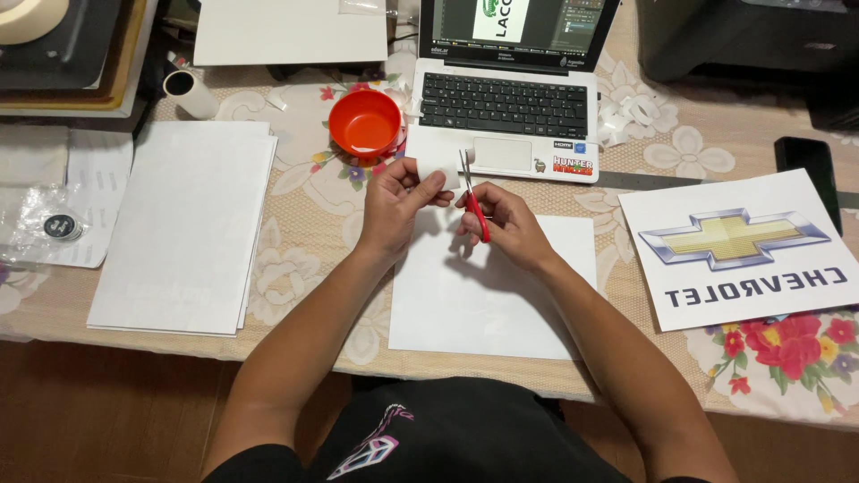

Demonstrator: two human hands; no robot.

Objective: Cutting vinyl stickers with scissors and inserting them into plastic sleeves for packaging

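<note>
Floral lace tablecloth (304,192) over table; brown wooden floor (107,411).

Orange bowl (364,123) beside laptop (510,89); paper stack (183,228) left.

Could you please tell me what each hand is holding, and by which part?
The left hand pinches a small white paper piece by its lower left edge; the right hand grips red-handled scissors by the handles.

Small white paper piece (441,175), red-handled scissors (473,199) apparently cutting it.
</note>
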